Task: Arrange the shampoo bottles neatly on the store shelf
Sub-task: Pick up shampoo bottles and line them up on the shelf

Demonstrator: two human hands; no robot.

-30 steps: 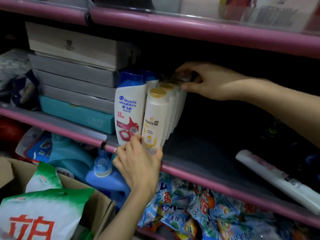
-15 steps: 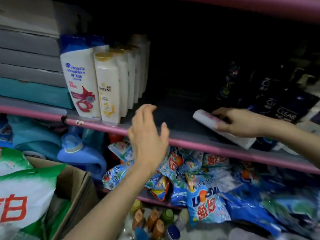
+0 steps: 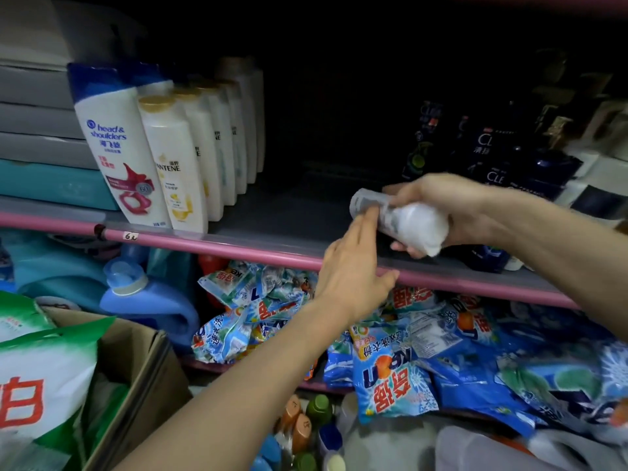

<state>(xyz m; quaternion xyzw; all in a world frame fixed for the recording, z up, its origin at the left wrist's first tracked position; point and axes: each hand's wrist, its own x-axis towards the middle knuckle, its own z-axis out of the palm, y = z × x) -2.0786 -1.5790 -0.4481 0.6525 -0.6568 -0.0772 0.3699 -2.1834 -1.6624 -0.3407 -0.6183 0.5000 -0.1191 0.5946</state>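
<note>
White shampoo bottle (image 3: 404, 224) is held in the right hand (image 3: 452, 209) grip above the pink-edged shelf (image 3: 238, 248); left hand (image 3: 353, 266), fingers straight, touches its end. Upright bottle row (image 3: 190, 154) stands far left.

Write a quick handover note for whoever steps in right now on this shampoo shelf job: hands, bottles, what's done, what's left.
Right hand: grips a white bottle lying sideways above the shelf.
Left hand: open, fingertips touching that bottle's end.
Done: a row of Pantene bottles stands upright at the shelf's left, beside a Head & Shoulders bottle.
Left: stand the held bottle in line; dark Clear bottles at right look jumbled.
</note>
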